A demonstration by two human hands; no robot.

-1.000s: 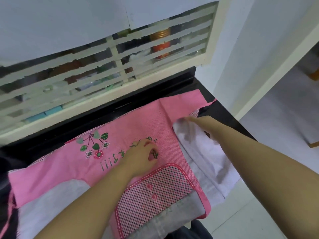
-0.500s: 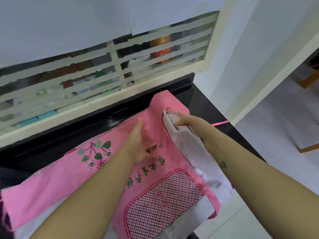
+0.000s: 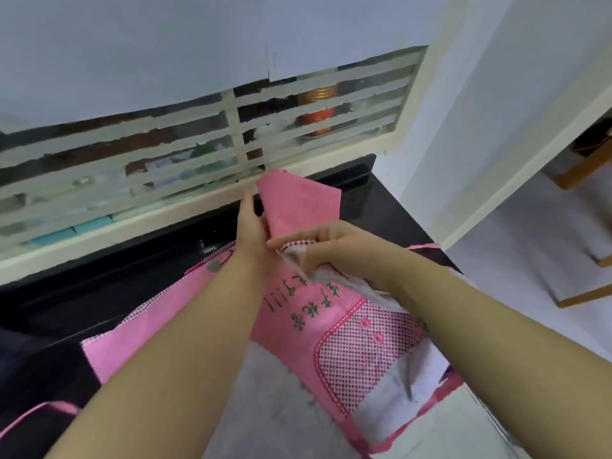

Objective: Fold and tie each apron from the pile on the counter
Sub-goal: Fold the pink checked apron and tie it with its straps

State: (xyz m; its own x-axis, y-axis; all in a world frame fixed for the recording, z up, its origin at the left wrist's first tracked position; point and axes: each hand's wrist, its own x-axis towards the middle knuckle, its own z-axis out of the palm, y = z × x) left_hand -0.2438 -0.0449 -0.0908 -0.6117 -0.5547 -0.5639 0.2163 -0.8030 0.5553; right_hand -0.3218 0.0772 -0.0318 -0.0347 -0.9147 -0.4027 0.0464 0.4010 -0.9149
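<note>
1. Now my left hand (image 3: pixel 250 233) is held flat, fingers straight and pointing away from me, laid against the left side of a raised corner of the pink apron (image 3: pixel 291 326). I see none of its fingers curled round the cloth.
2. My right hand (image 3: pixel 328 246) pinches the apron's checked edge, thumb and fingers curled on it, with the white underside bunched beneath my palm.
3. Both hands meet at the foot of that raised corner, touching each other.
4. The apron lies spread on the black desk (image 3: pixel 99 286), partly hanging over the near edge.
5. Its checked pocket (image 3: pixel 361 356), with two pink buttons, sits to my right below my right forearm; green stitched characters run between the pocket and my hands.
6. A pink strap (image 3: pixel 425 246) shows at the desk's right edge.
7. Behind the desk is a slatted window (image 3: pixel 198 154), with a red jar (image 3: pixel 318 117) behind the slats.
</note>
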